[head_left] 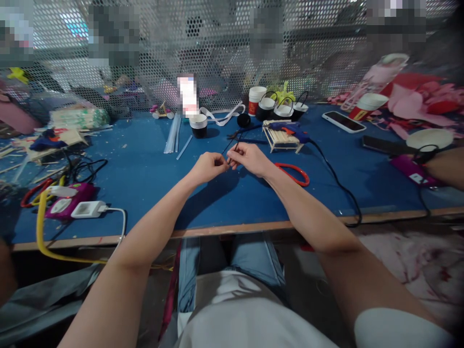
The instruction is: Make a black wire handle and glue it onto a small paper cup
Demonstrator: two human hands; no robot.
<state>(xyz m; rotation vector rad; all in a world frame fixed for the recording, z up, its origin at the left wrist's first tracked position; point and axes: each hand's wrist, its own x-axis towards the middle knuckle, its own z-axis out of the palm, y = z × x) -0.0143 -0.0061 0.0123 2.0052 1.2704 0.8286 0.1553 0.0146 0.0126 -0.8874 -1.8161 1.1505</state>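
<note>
My left hand (209, 166) and my right hand (250, 157) meet fingertip to fingertip above the blue tabletop. Both are pinched closed on a thin black strand (238, 141), whose ends stick up past the fingers. What material it is, I cannot make out. Beyond them stands a paper cup (198, 127) with a black lower part. Clear glue sticks (172, 136) lie left of that cup. A blue glue gun (292, 128) rests on a small wooden stick rack (279, 140). Red loop handles (303, 177) show beside my right forearm.
At left a purple power strip (72, 198) has a yellow cable. Several cups with black handles (283, 110) stand at the back before a perforated metal screen (224, 53). A white-edged phone (343, 122) lies at right, near another person's arm (447, 166).
</note>
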